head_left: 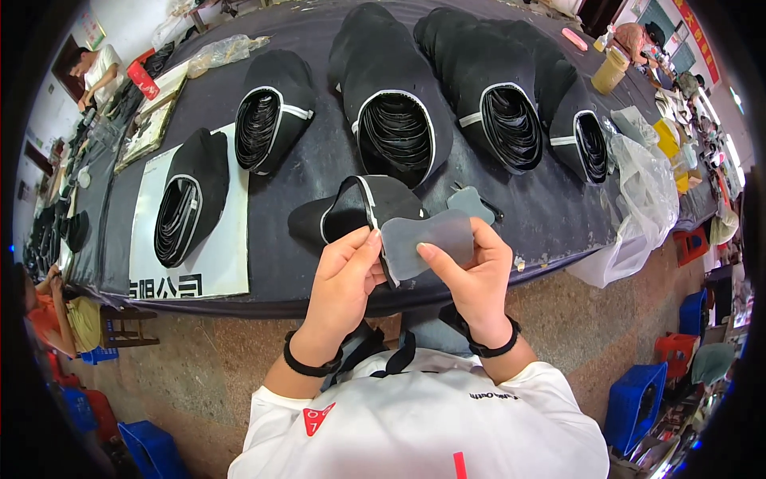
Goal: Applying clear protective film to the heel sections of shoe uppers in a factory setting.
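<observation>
My left hand [339, 279] pinches the white-trimmed edge of a black shoe upper [392, 194] between thumb and fingers, just above the table's near edge. My right hand [483, 279] grips a smooth grey sheet piece [411, 243] with curved edges, thumb on top and fingers behind. The sheet's left end meets the upper's edge beside my left fingertips; whether it goes inside cannot be made out. Beyond my right hand, more grey sheet pieces [469, 205] lie on the table, next to a partly hidden small black object [496, 214].
Several nested stacks of black shoe uppers [383, 68] stand across the dark-covered table [319, 203]. One stack [209, 172] rests on a white printed board [227, 271]. At right are clear plastic bags [638, 215] and a yellowish jar [610, 70]. Other people sit around the room.
</observation>
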`<state>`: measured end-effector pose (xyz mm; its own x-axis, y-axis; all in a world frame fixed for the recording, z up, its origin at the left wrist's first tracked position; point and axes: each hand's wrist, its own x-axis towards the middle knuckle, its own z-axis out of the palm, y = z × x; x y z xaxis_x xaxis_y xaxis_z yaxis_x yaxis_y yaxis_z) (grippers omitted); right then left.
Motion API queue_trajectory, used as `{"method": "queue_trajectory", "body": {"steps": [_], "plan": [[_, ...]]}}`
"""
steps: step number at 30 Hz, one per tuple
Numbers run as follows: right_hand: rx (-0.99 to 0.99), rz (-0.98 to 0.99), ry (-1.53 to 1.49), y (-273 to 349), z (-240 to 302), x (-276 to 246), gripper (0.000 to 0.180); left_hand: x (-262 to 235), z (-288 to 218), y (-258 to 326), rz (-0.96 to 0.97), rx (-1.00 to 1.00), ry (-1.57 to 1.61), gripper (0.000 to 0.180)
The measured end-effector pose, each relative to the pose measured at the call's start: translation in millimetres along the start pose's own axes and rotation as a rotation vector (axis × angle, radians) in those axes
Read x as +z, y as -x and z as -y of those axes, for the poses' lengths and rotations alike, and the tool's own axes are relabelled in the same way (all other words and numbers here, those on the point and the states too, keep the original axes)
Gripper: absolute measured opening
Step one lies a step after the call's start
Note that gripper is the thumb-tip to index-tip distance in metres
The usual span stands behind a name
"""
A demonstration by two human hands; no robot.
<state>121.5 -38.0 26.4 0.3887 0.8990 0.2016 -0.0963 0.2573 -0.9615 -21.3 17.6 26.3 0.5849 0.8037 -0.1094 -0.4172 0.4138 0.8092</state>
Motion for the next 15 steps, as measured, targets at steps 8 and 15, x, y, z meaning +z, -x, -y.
{"method": "queue_trajectory", "body": {"steps": [8, 15], "plan": [[-0.015, 0.024, 0.083, 0, 1, -1, 0.021, -1, -6, 1, 0.052, 0.0, 0.073, 0.029], [0.014, 0.022, 0.085, 1, 1, 0, 0.022, 10, -8, 2, 0.027, 0.057, -0.192, 0.026]]}}
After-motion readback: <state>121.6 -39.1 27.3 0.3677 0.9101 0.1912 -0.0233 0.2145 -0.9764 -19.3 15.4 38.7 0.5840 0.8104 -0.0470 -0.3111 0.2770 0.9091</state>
